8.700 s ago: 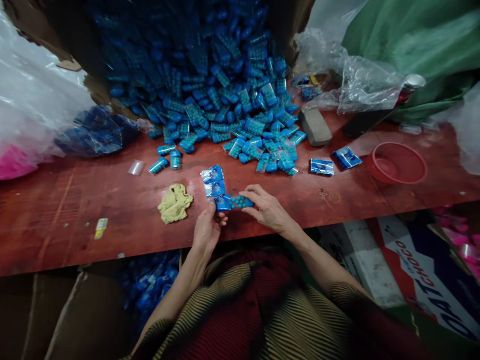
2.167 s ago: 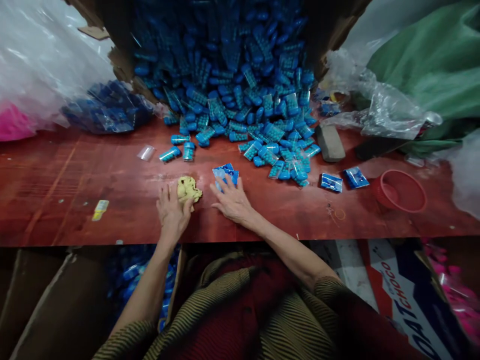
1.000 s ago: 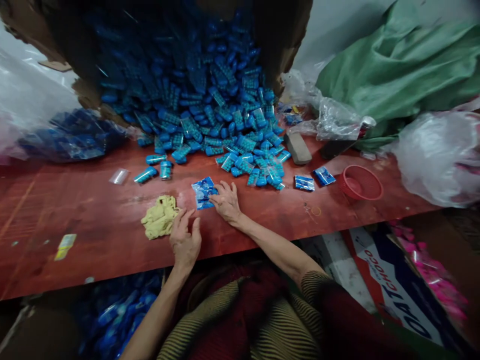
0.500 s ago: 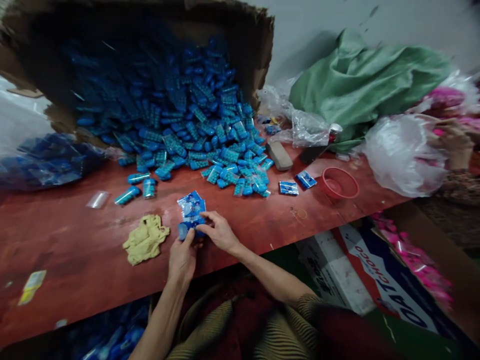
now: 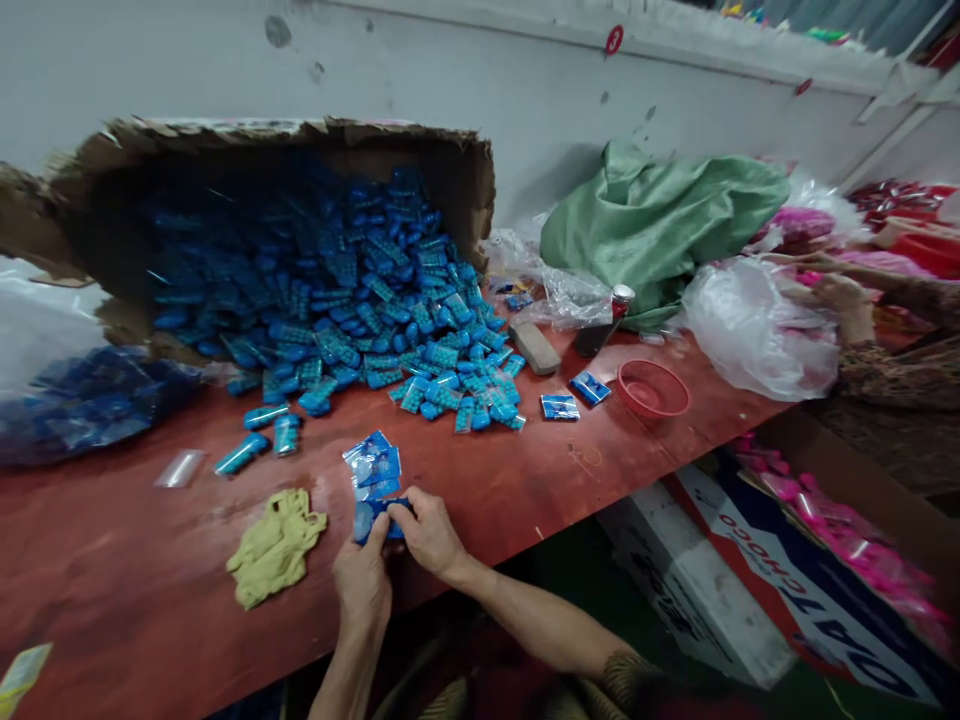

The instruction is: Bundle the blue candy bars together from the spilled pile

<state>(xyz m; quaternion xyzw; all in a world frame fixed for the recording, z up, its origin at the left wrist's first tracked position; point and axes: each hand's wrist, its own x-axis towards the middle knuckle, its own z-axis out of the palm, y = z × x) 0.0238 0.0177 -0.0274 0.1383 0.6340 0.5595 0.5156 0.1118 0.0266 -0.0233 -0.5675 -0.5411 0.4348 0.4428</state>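
Note:
My left hand (image 5: pixel 363 585) and my right hand (image 5: pixel 430 535) meet at the table's front edge, both pinching a small blue printed packet (image 5: pixel 366 520) between thumb and fingers. Just beyond it, several similar blue printed packets (image 5: pixel 373 464) lie overlapping on the red tabletop. A crumpled yellow cloth (image 5: pixel 277 552) rests left of my left hand. Farther back, small blue packs with teal bead-like contents (image 5: pixel 427 355) spill from a torn cardboard box (image 5: pixel 485 190). Three such packs lie loose at the front of the heap. My fingers hide part of the held packet.
To the right are two flat blue packets (image 5: pixel 560 407), a red plastic basket (image 5: pixel 652 388), a grey block (image 5: pixel 535 347) and a green sack (image 5: pixel 645 225). Another person's hand (image 5: pixel 844 297) is by a white plastic bag (image 5: pixel 761 325). Cartons (image 5: pixel 817 590) stand below the table edge.
The camera view has tilted up, so everything sits lower and more wall shows. My right fingers, more stretched over the packet before, are now curled in closer to my left thumb.

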